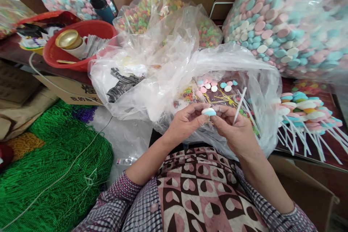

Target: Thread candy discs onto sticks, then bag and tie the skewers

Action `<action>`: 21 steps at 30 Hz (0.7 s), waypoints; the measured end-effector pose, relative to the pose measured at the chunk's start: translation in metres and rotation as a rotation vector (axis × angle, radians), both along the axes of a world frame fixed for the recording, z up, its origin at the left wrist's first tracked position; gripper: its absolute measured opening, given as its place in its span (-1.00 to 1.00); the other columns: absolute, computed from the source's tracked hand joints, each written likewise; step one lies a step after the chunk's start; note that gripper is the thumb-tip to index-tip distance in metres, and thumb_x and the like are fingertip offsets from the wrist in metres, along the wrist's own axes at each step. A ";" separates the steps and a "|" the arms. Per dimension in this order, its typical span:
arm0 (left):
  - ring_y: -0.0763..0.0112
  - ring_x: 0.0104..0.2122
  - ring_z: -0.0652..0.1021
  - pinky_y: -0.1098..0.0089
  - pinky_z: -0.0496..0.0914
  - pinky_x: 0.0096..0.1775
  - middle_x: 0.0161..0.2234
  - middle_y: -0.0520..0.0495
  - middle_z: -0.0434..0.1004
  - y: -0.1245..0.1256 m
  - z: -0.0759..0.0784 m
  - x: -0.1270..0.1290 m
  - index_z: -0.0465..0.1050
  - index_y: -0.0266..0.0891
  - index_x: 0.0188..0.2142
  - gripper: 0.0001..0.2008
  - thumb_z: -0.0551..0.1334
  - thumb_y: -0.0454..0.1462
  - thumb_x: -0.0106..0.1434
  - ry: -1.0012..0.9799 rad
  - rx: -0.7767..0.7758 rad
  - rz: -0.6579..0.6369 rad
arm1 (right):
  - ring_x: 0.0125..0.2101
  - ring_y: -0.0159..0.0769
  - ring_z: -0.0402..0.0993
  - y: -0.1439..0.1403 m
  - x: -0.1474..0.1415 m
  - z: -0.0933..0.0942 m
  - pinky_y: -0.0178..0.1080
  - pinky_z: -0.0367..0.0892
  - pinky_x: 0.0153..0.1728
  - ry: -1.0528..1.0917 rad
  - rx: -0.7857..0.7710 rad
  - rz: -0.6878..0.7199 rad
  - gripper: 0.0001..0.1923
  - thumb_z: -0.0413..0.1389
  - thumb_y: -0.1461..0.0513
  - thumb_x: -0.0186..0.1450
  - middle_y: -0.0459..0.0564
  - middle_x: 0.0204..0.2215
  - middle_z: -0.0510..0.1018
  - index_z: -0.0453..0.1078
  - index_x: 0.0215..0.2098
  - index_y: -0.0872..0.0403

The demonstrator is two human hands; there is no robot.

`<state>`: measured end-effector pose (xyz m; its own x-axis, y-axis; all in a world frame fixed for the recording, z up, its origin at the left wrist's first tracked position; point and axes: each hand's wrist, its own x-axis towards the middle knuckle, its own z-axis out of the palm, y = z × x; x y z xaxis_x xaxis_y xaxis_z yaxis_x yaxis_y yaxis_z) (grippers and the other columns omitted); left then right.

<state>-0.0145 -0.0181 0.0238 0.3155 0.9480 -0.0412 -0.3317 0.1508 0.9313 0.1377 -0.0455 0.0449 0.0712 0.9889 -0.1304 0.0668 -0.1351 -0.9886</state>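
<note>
A blue-and-white marshmallow (208, 112) is pinched between the fingertips of the left hand (190, 117) and the right hand (233, 127); a white stick (240, 105) appears to be tucked among the right hand's fingers. Whether the marshmallow is one piece or two pressed together cannot be told, and no stick is seen to enter it.

Just beyond the grip, loose marshmallows (214, 88), gummy rings (187, 94) and yellow twist ties (230, 99) are spread within a clear plastic sheet (174, 69). To the right of the grip, a pile of sweets on sticks (307, 112) is laid with its sticks toward the near edge; these can be judged finished, so a fair batch seems done.

Much seems left unworked: farther off and right of the grip, a large bag of marshmallows (282, 25) is packed full, and beyond the sheet many more rings are held in a bag of gummy rings (146, 16).
</note>
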 end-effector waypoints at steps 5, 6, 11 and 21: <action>0.52 -0.39 0.52 0.45 0.42 -0.30 -0.34 0.00 0.59 0.007 -0.004 0.001 0.56 -0.26 -0.20 -0.61 0.50 -0.18 -0.03 -0.065 -0.242 -0.037 | -0.64 -0.49 0.10 0.003 0.000 -0.003 -0.35 0.01 -0.66 0.037 -0.068 0.018 -0.64 0.27 0.05 0.18 -0.19 -0.55 0.37 0.44 -0.12 0.04; 0.54 -0.44 0.50 0.45 0.41 -0.34 -0.39 0.01 0.57 0.008 -0.006 0.002 0.56 -0.27 -0.23 -0.63 0.49 -0.17 -0.02 -0.070 -0.274 -0.019 | -0.66 -0.50 0.07 0.002 0.000 -0.002 -0.35 -0.02 -0.67 0.050 -0.097 0.035 -0.63 0.26 0.05 0.21 -0.21 -0.57 0.33 0.42 -0.09 0.04; 0.49 -0.50 0.53 0.45 0.39 -0.44 -0.46 0.01 0.57 0.016 -0.012 0.003 0.53 -0.31 -0.32 -0.61 0.51 -0.14 -0.09 -0.171 -0.392 0.106 | -0.63 -0.47 0.13 -0.016 0.004 0.009 -0.34 0.00 -0.66 0.063 -0.124 0.012 -0.73 0.09 0.05 0.36 -0.13 -0.43 0.44 0.38 -0.05 0.00; 0.48 -0.45 0.57 0.41 0.45 -0.33 -0.40 0.00 0.59 0.016 -0.014 0.003 0.53 -0.30 -0.30 -0.59 0.55 -0.19 -0.12 -0.277 -0.414 0.084 | -0.69 -0.38 0.23 -0.031 0.003 0.009 -0.31 0.18 -0.60 -0.211 -0.221 0.360 -0.51 -0.09 -0.09 0.43 -0.18 -0.72 0.36 0.43 -0.08 0.10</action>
<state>-0.0114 -0.0019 0.0097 0.2909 0.8926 -0.3445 -0.5847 0.4509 0.6744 0.1407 -0.0769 0.0534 -0.2238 0.9057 -0.3601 0.3442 -0.2722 -0.8986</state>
